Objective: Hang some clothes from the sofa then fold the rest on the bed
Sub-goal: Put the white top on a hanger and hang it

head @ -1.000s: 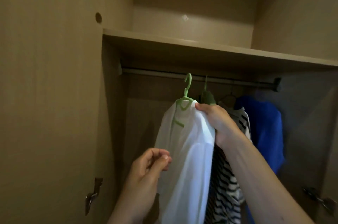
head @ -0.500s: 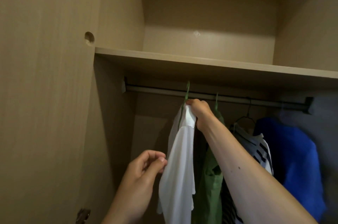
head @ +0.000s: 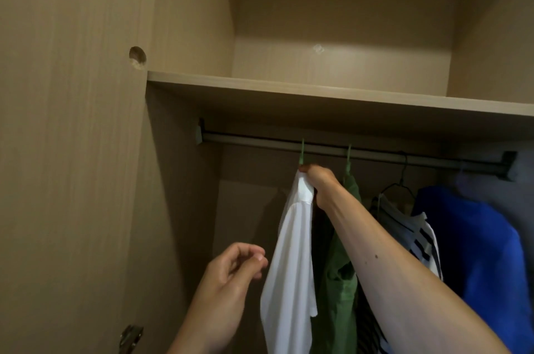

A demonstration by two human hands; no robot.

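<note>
Fingers of my right hand (head: 316, 183) are curled, pinching the collar of the white shirt (head: 291, 252) right where it meets the neck of its green hanger (head: 302, 151). The hook runs straight up from my knuckles to the rail (head: 260, 141). I cannot tell if it is fully seated, since the hook's top is hidden against the rail.

The shirt hangs straight down from my grip, long axis vertical, edge-on to me, hem out of view at the bottom. So cloth is directly below this hand and a touch left, with the rail directly above.

Lower down, my left hand (head: 231, 270) sits just beside the shirt's left edge, fingers loosely curled, thumb near the fingertips, nothing in them. It looks clear of the cloth, but that is a close call. The right hand is far nearer to hanger and rail.

My guess is that this one is nearly hung. Letting go up top needs the hook bearing the weight first.

Just right of my wrist is a green garment (head: 341, 267) on a second green hanger (head: 348, 157), near my forearm. Further right along the rail are a striped top (head: 424, 238) on a black hanger (head: 401, 177), then a blue garment (head: 476, 252). A shelf (head: 318, 91) runs above the rail, and the wardrobe door (head: 72, 180) is on the left.
</note>
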